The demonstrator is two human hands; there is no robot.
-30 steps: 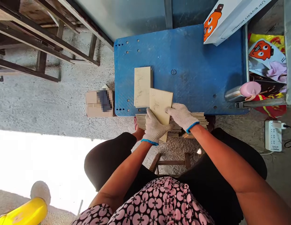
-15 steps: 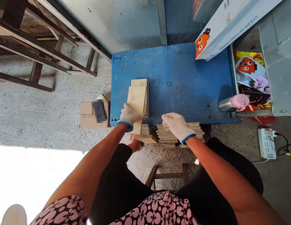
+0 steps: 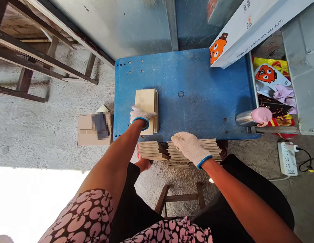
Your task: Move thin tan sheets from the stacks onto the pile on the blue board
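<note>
My left hand, in a white knit glove with a blue cuff, spans the top of a pile of thin pale wooden boards on the blue table. Its thumb reaches the board's right edge and its fingers the left. My right hand, gloved the same way, is closed with curled fingers; whatever it may hold is hidden. Below and behind it are stacked rows of thin boards at the table's near edge. Another row of boards stands to their left, below the pile.
The blue table has a steel flask with a pink lid at its right edge and a white printed box behind. A cardboard box sits left on the floor. A power strip lies right; a wooden stool is below.
My left hand has moved forward with the top board, which now lies squared on the pile instead of overhanging the near rows. My right hand stays closed over the rows.
</note>
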